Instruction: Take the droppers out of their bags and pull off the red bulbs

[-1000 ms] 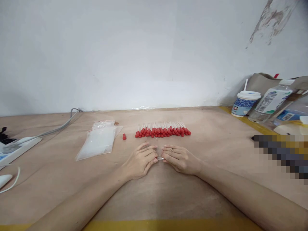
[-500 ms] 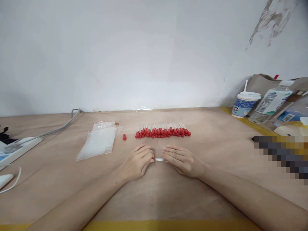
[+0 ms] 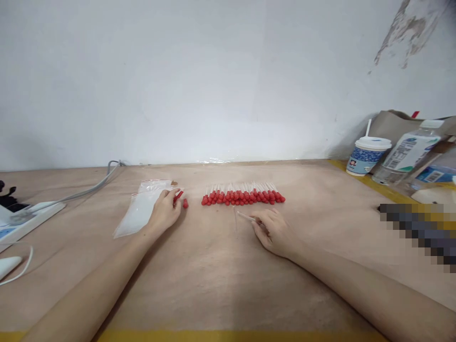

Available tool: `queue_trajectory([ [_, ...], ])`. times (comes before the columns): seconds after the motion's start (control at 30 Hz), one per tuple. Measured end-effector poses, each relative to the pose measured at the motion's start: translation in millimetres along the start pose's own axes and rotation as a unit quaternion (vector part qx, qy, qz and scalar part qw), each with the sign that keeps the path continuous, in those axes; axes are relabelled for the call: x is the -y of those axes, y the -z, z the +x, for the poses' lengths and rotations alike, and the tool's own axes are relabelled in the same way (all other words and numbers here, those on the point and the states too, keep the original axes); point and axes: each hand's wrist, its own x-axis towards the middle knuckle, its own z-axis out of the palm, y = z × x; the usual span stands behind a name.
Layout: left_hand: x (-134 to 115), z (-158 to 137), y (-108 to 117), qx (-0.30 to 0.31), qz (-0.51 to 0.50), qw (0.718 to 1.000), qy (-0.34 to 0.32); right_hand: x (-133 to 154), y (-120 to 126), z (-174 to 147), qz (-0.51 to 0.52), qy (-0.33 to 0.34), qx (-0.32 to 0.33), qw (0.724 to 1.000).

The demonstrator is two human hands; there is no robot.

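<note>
My left hand [image 3: 164,210] reaches over the right part of the clear plastic zip bags [image 3: 137,213]. Its fingers are closed on a small red piece [image 3: 178,195], whose kind I cannot make out. Just to the right of these fingers, a short red plug-like piece [image 3: 185,204] lies on the table. My right hand [image 3: 272,230] pinches a thin, whitish, see-through stick [image 3: 245,216] that points left. Beyond both hands is a row of pale sticks with red heads [image 3: 243,195], packed side by side with the heads towards me.
A brown-covered table [image 3: 199,285] meets a white wall. Towards the left edge are a power strip [image 3: 39,213] and a grey cable [image 3: 85,192]. A paper cup [image 3: 366,154] and a plastic bottle [image 3: 408,154] stand at the back right, near a blurred-out dark object [image 3: 416,230].
My left hand has moved left and away from me, from the middle to the plastic bags. The right hand has turned and now lifts the see-through stick's left end.
</note>
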Motion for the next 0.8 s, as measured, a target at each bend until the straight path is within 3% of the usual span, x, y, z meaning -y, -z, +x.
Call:
queue_trajectory([
  [0.27,15,5,-13,0.036,0.049,0.998,-0.018,2,-9,5,0.021,-0.016,0.006,1.0],
  [0.37,11,2,-10,0.008,0.061,0.997,-0.038,6,-8,9,0.072,-0.034,0.04,0.996],
  [0.47,-4,-3,-6,-0.067,0.06,0.99,-0.109,10,-5,14,0.107,-0.055,0.07,0.99],
  [0.53,-18,-6,-3,-0.085,0.032,0.982,-0.167,14,-3,18,0.116,-0.061,0.083,0.988],
  [0.63,-42,-11,-3,-0.051,-0.014,0.975,-0.214,19,-4,22,0.124,-0.068,0.101,0.985],
  [0.8,-70,-6,-8,-0.008,-0.042,0.973,-0.226,23,-9,24,0.133,-0.074,0.109,0.982],
])
